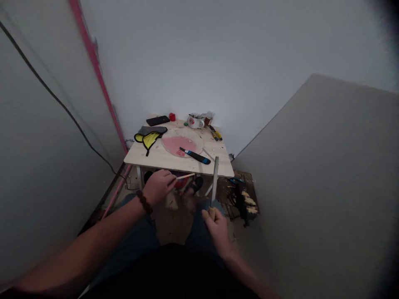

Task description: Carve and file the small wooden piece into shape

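Observation:
My left hand (159, 185), with a bead bracelet at the wrist, is closed around a thin wooden stick (186, 176) that points right along the near edge of a small wooden table (156, 160). My right hand (215, 226) grips the wooden handle of a long flat metal file (215, 176), whose blade stands up toward the table's near right corner. Both hands hover over my knees, just short of the table.
On the table lie a round pink-stained board (182, 142), a blue-and-black utility knife (195, 155), a yellow-and-grey cloth (149, 138), a black phone (158, 120), a white mug (194, 121) and yellow-handled pliers (216, 133). Large grey panels stand at left and right. Tools clutter the floor at right (243, 199).

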`<state>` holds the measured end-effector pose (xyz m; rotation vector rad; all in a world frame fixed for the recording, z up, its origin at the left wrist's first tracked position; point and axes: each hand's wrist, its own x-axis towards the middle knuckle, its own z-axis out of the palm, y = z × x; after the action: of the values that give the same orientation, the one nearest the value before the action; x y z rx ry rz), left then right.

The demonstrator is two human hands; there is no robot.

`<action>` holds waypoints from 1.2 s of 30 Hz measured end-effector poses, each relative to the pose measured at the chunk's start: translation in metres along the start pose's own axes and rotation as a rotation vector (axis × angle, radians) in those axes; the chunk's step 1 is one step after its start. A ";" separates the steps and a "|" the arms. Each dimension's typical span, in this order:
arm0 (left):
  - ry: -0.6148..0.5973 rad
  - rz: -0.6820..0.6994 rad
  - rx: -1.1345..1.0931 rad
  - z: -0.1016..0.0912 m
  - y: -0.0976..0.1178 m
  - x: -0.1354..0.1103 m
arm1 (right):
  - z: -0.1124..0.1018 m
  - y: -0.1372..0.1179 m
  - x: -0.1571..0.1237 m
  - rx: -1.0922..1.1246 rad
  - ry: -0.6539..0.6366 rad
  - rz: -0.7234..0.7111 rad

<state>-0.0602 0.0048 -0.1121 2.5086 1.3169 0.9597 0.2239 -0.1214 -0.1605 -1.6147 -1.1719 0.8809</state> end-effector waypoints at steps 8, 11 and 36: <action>0.191 -0.427 -0.372 -0.065 0.051 -0.003 | 0.024 -0.112 0.066 0.249 -0.179 -0.077; 0.183 -0.320 -0.354 -0.073 0.065 -0.003 | 0.029 -0.151 0.080 0.406 -0.298 -0.093; -0.169 -0.686 -1.597 -0.085 0.135 0.020 | 0.000 -0.210 0.061 0.613 -0.484 -0.076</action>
<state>-0.0103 -0.0744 0.0193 0.8179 0.6609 0.9320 0.1792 -0.0381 0.0370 -0.8776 -1.1168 1.4623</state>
